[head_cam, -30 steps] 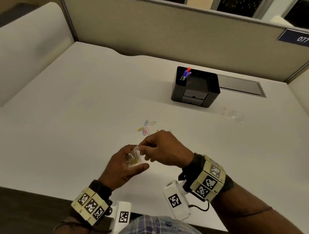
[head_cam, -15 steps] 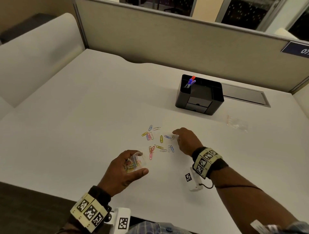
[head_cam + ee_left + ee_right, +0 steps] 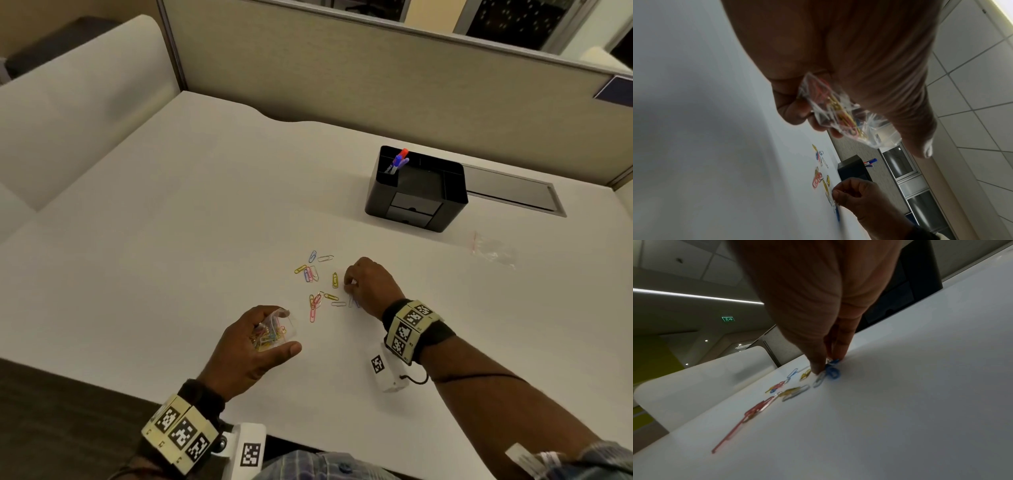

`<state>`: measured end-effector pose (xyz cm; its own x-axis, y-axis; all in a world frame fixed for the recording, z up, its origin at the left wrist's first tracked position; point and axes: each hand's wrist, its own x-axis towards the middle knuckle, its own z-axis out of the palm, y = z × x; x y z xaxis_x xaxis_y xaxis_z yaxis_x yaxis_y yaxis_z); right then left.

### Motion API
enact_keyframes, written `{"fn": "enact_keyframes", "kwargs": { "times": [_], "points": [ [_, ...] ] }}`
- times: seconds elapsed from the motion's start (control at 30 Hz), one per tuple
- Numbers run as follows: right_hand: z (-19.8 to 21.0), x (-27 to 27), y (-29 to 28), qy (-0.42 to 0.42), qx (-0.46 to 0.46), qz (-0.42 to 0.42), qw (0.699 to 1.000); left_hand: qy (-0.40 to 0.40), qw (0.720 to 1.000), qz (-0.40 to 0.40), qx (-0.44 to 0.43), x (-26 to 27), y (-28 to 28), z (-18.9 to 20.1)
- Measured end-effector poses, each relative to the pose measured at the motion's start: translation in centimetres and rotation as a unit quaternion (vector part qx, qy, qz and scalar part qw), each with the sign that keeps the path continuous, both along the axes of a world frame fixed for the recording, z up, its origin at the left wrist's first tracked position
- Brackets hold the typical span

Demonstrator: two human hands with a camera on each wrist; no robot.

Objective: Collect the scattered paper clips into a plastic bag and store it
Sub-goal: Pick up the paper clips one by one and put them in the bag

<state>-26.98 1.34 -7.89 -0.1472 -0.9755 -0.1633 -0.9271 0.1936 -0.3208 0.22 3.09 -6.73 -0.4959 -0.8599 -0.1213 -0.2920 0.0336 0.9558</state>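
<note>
While left hand (image 3: 245, 346) grips the part-filled plastic bag (image 3: 274, 330) well aside, right hand (image 3: 371, 286) fingertips (image 3: 819, 369) close on blue paper clips (image 3: 831, 372) directly beneath, remaining clips (image 3: 317, 286) lying leftward between both hands.

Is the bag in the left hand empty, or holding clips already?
Holding clips: coloured clips show through the clear plastic bag gripped by the left hand.

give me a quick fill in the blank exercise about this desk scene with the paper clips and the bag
1. The left hand holds a clear plastic bag that already has ____ in it.
2. The right hand reaches down to the loose clips lying on the white ____.
3. The black organizer has pens standing in its back ____ corner.
4. A second, ____ bag lies right of the organizer.

Missing words: paper clips; desk; left; empty
</note>
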Motion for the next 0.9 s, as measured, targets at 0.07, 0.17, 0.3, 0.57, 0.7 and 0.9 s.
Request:
{"fn": "enact_keyframes", "kwargs": {
  "times": [0.07, 0.17, 0.3, 0.57, 0.7, 0.9],
  "points": [
    [0.0, 0.1, -0.1, 0.001, -0.001, -0.01, 1.0, 0.005, 1.0, -0.004, 0.0, -0.1, 0.0, 0.1],
    [0.0, 0.2, -0.3, -0.004, -0.007, -0.034, 0.999, 0.007, 1.0, -0.008, -0.001, -0.2, 0.0, 0.2],
    [-0.1, 0.2, -0.3, -0.027, -0.004, -0.052, 0.998, 0.01, 1.0, -0.006, -0.002, 0.0, 0.1, 0.3],
    [3.2, 0.6, 1.0, -0.282, -0.044, -0.174, 0.942, 0.007, 1.0, -0.005, -0.004, 0.2, 0.1, 0.1],
    [7.4, 4.2, 3.2, -0.562, 0.003, -0.154, 0.813, 0.007, 1.0, -0.016, -0.011, -0.4, 0.1, 0.2],
    [9.3, 8.4, 4.6, -0.398, 0.019, -0.058, 0.915, 0.003, 0.999, -0.03, -0.028, -1.4, 0.2, 0.2]
  ]
}}
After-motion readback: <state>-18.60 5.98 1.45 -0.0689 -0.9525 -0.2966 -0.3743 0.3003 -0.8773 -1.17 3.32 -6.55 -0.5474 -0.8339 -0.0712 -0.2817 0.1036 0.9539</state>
